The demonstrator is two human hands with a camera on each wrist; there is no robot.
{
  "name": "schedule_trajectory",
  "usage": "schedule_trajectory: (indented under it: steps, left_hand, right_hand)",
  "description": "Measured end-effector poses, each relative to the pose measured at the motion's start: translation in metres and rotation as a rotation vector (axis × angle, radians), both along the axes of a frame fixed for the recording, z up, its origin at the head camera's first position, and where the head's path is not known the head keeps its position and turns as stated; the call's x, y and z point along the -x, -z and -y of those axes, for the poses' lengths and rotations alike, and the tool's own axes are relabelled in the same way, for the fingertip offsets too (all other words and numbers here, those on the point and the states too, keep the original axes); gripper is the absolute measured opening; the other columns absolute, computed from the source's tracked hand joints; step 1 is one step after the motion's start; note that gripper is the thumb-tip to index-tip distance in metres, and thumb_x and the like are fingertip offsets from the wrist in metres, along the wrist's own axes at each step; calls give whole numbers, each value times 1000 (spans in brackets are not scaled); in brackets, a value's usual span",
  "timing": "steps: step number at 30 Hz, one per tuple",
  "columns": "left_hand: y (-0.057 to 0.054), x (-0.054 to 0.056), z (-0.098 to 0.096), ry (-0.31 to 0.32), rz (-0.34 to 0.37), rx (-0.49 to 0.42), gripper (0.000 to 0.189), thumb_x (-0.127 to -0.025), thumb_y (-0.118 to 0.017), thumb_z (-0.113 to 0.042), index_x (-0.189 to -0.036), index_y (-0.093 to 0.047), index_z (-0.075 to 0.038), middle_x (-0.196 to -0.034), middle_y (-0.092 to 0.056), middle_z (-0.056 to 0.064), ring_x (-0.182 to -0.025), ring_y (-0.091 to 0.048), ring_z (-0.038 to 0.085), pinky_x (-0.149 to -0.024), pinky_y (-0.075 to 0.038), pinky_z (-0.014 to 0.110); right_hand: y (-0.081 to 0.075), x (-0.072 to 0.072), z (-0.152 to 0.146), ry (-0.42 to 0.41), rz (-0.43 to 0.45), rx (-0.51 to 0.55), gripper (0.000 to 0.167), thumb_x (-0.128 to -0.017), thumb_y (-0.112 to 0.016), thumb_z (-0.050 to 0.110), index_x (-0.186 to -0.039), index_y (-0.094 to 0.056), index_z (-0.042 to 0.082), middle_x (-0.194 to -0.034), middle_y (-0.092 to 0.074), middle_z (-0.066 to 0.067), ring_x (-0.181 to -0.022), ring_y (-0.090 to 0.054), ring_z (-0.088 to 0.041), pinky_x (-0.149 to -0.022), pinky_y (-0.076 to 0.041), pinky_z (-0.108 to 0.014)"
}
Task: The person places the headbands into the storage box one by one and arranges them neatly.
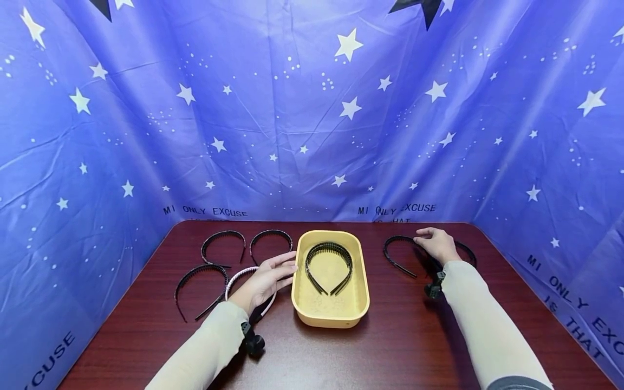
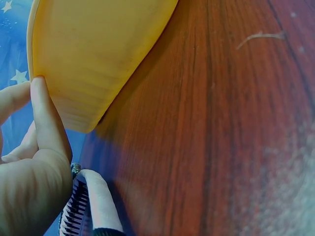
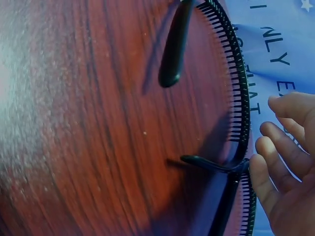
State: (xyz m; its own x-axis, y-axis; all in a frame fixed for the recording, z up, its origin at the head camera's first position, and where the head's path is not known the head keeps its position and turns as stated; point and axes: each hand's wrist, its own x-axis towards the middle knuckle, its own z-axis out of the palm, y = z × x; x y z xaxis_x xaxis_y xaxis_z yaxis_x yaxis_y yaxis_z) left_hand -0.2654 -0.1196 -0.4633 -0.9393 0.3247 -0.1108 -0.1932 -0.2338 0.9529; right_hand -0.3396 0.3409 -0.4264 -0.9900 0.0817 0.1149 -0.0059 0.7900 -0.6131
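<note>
A yellow plastic basin point(image 1: 330, 319) stands mid-table with black toothed headbands point(image 1: 329, 247) nested inside, how many I cannot tell. My left hand point(image 1: 263, 281) touches the basin's left rim with its fingers extended. In the left wrist view the fingertips point(image 2: 38, 84) meet the rim of the yellow wall point(image 2: 103, 44). A pink-white headband point(image 1: 235, 277) lies under that hand. At the right, my right hand point(image 1: 436, 245) hovers over two black headbands point(image 1: 390, 245), partly hiding them. Its fingers point(image 3: 266, 182) are relaxed and hold nothing, close to the toothed black band point(image 3: 241, 93).
Left of the basin lie dark headbands point(image 1: 202, 266), point(image 1: 223, 233) and a speckled headband point(image 1: 270, 232). The dark red wooden table point(image 1: 312, 357) is bounded behind and at both sides by a blue star-printed cloth point(image 1: 273, 119). Small cameras point(image 1: 253, 342) are strapped to both wrists.
</note>
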Motion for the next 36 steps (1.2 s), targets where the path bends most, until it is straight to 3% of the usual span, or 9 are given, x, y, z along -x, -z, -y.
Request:
schedule_trajectory:
  steps: [9, 26, 36]
  left_hand:
    - [0, 1, -1, 1, -6, -7, 58, -97, -61, -3, -150, -39, 2, -134, -53, 22, -115, -59, 21, -97, -53, 32]
    - [-1, 0, -2, -6, 4, -13, 57, -97, -61, 0, -150, -40, 2, -131, -55, 20, -113, -60, 20, -96, -54, 32]
    - [-1, 0, -1, 6, -4, -16, 59, -97, -62, -1, -150, -39, 2, -132, -55, 22, -112, -61, 20, -96, -54, 32]
  right_hand:
    - [6, 2, 1, 11, 29, -27, 43, -96, -65, 22, -129, -62, -5, -124, -61, -30, -119, -48, -51, -105, -40, -59]
    - [13, 1, 0, -27, 13, -55, 34, -86, -71, 11, -113, -67, -9, -99, -72, -22, -99, -63, -42, -97, -45, -56]
    - [6, 2, 2, -70, 2, -123, 30, -87, -64, 7, -112, -69, -8, -101, -72, -22, -103, -61, -44, -97, -46, -56]
